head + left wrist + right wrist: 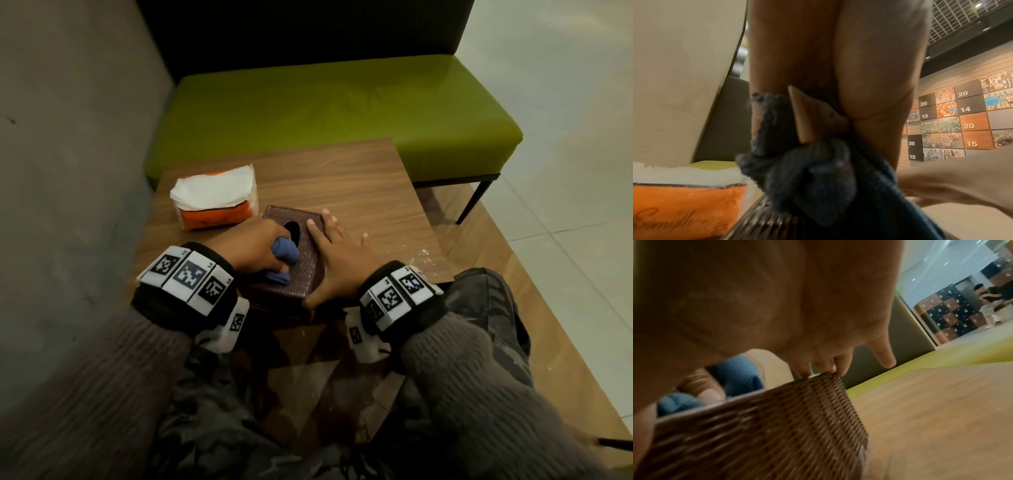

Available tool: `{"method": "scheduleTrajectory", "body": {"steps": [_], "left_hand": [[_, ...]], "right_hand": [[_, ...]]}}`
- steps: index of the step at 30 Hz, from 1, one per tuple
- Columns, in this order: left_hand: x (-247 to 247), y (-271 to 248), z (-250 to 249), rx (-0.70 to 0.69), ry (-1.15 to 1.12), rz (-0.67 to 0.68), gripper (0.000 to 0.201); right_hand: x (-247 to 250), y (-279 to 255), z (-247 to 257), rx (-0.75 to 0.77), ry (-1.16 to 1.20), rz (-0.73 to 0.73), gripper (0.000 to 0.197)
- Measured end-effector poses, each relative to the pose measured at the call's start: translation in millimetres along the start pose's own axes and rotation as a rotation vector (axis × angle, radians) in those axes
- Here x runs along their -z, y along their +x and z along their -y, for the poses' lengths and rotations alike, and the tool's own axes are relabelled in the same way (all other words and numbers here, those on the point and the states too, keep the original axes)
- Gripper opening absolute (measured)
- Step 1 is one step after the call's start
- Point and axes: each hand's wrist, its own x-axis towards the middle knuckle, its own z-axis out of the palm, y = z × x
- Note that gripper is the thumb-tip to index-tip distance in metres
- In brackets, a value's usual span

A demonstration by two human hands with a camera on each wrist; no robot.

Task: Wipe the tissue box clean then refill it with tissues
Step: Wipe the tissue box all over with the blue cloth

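A brown woven tissue box [301, 274] with an oval slot in its top stands near the front of the wooden table [342, 178]. My left hand [253, 245] grips a bunched blue cloth [284, 251] and holds it down on the box top beside the slot. The left wrist view shows the cloth [807, 178] squeezed in the curled fingers above the box [764, 227]. My right hand [337, 253] lies flat on the right part of the box top, fingers straight, thumb at the near corner. The right wrist view shows the box side [766, 434] and the cloth [737, 374].
An orange pack of white tissues [215, 202], torn open on top, lies on the table just behind and left of the box. A grey wall [68, 137] runs along the left. A green bench [325, 113] stands behind the table. White crumbs [423, 255] dot the right edge.
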Motion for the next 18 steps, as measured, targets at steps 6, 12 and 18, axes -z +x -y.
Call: {"method": "scheduleTrajectory", "body": {"steps": [6,12,18], "left_hand": [[-3,3,-1,0.002,-0.011,-0.009,0.033],[3,3,-1,-0.036,-0.055,0.073,0.032],[-3,2,1,-0.038,-0.108,0.002,0.028]], "right_hand": [[-5,-10,-6,0.041,0.161,-0.057,0.115],[-10,-3,-20,0.065,0.300,-0.142,0.087],[-2,-3,-17,-0.040,0.204,-0.239,0.059]]}}
